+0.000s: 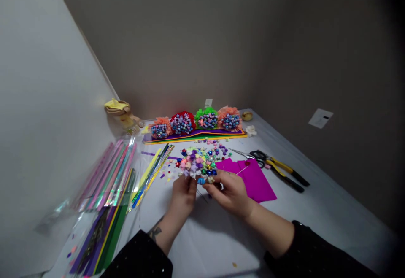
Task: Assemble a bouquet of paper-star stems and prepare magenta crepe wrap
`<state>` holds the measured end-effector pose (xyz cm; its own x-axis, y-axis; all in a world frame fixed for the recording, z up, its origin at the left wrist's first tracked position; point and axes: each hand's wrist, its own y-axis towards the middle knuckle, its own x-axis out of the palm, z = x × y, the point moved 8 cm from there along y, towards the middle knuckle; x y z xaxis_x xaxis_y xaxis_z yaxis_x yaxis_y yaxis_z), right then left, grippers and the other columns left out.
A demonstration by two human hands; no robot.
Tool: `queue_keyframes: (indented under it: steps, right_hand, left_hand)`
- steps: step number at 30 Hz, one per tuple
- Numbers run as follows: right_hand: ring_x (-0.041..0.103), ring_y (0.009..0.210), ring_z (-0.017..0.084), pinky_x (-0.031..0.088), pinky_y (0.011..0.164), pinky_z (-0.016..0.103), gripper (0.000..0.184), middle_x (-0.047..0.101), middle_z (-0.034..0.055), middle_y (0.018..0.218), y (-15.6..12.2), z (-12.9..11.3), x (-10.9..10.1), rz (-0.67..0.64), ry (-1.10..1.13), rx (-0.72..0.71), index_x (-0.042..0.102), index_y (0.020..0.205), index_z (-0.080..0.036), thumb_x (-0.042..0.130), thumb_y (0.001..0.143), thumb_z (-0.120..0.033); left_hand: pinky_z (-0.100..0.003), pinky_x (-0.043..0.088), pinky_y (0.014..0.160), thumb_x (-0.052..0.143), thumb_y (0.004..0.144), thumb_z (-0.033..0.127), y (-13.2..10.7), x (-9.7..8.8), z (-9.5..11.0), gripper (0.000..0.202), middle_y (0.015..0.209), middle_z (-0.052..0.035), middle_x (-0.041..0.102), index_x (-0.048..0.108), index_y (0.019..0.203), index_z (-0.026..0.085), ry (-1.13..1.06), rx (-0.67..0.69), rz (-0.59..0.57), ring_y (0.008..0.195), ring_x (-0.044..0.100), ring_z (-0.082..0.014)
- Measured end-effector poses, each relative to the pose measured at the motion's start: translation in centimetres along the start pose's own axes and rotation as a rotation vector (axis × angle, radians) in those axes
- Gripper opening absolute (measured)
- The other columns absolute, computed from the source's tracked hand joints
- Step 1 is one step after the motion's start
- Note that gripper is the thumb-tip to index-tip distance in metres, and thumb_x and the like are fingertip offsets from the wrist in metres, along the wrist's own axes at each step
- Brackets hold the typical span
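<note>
We hold a dense cluster of shiny folded paper stars (198,166) just above the middle of the table (215,244), with both hands closed on it. Our left hand (183,195) is curled around the near underside of the bunch, and our right hand (229,193) grips its near right edge with the fingertips, so the cluster sits between the two. Black sleeves (139,257) cover our forearms up to just short of the wrists.

Just beyond the bunch, loose stars (218,147) lie scattered on the table, with small paper scraps (167,172) to its left. To our right, a sheet of magenta paper (253,181) lies partly beneath our right hand, and a pair of scissors (257,155) rests at its far edge, touching a pair of pliers with yellow and black handles (284,172).

On the left, long paper strips in clear plastic sleeves (107,176) spread toward us, and a bundle of glittery strips (152,181) lies beside them. At the far side, four bouquets of paper stars with tissue collars (196,122) stand in a row on layered coloured sheets (193,135). A small white flower (251,130) sits just to their right, and a yellow-topped beige object (122,111) stands far left against the wall (158,46).
</note>
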<state>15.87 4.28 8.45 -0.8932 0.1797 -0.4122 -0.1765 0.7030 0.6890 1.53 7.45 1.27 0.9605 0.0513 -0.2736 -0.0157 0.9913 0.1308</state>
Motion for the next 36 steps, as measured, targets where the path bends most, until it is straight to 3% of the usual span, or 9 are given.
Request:
queue_keyframes:
  steps: [4, 9, 18, 24, 29, 36]
  right_hand:
    - [0.051, 0.045, 0.009, 0.038, 0.045, 0.020, 0.018, 0.058, -0.0019, 0.052, 0.0, 0.8, 0.0, 0.055, -0.044, 0.027, 0.059, 0.068, -0.020, 0.056, 0.084, -0.028]
    - [0.057, 0.049, 0.010, 0.043, 0.049, 0.021, 0.014, 0.065, -0.0001, 0.059, 0.0, 1.6, 0.3, 0.049, 0.026, 0.101, 0.060, 0.072, -0.019, 0.056, 0.084, -0.025]
    - [0.053, 0.048, 0.010, 0.040, 0.047, 0.021, 0.014, 0.058, -0.0024, 0.054, 0.1, 2.3, 0.4, 0.084, 0.034, 0.152, 0.056, 0.069, -0.020, 0.055, 0.083, -0.025]
    - [0.046, 0.044, 0.009, 0.035, 0.043, 0.020, 0.019, 0.053, -0.0038, 0.051, 0.3, 0.9, -0.5, 0.179, -0.101, -0.012, 0.052, 0.067, -0.020, 0.053, 0.085, -0.027]
    - [0.051, 0.050, 0.010, 0.038, 0.048, 0.021, 0.015, 0.056, -0.0015, 0.055, 0.3, -0.3, -0.5, 0.163, -0.132, -0.118, 0.053, 0.071, -0.021, 0.048, 0.085, -0.021]
    - [0.050, 0.053, 0.012, 0.040, 0.049, 0.023, 0.008, 0.054, -0.0008, 0.062, 0.2, 0.3, -0.1, 0.103, -0.031, -0.088, 0.051, 0.077, -0.021, 0.054, 0.083, -0.026]
  left_hand:
    - [-0.026, 0.043, 0.064, 0.051, 0.082, 0.030, -0.3, 0.9, 0.5, 0.016, 0.070, -0.0014, 0.065, 0.061, 0.080, 0.018, 0.049, 0.070, -0.044, 0.068, 0.058, -0.0172]
    - [-0.024, 0.043, 0.063, 0.046, 0.084, 0.027, -0.6, 2.0, 0.8, 0.016, 0.068, 0.0005, 0.062, 0.057, 0.077, 0.018, 0.007, 0.056, -0.086, 0.067, 0.057, -0.0147]
    - [-0.024, 0.044, 0.065, 0.045, 0.087, 0.030, -0.9, 2.4, 0.3, 0.020, 0.068, 0.0002, 0.062, 0.057, 0.078, 0.017, -0.060, 0.065, -0.064, 0.066, 0.056, -0.0141]
    - [-0.026, 0.047, 0.072, 0.044, 0.089, 0.029, -1.4, 2.6, 0.6, 0.021, 0.084, -0.0039, 0.069, 0.061, 0.089, 0.017, -0.043, 0.148, -0.089, 0.071, 0.060, -0.0145]
    - [-0.029, 0.049, 0.073, 0.046, 0.086, 0.028, -1.2, 2.2, 1.2, 0.022, 0.086, -0.0068, 0.071, 0.064, 0.089, 0.017, 0.038, 0.193, -0.056, 0.075, 0.063, -0.0179]
    - [-0.035, 0.051, 0.075, 0.053, 0.077, 0.034, -0.2, 1.2, -0.9, 0.021, 0.073, -0.0070, 0.072, 0.066, 0.074, 0.018, 0.073, 0.095, 0.023, 0.078, 0.066, -0.0240]
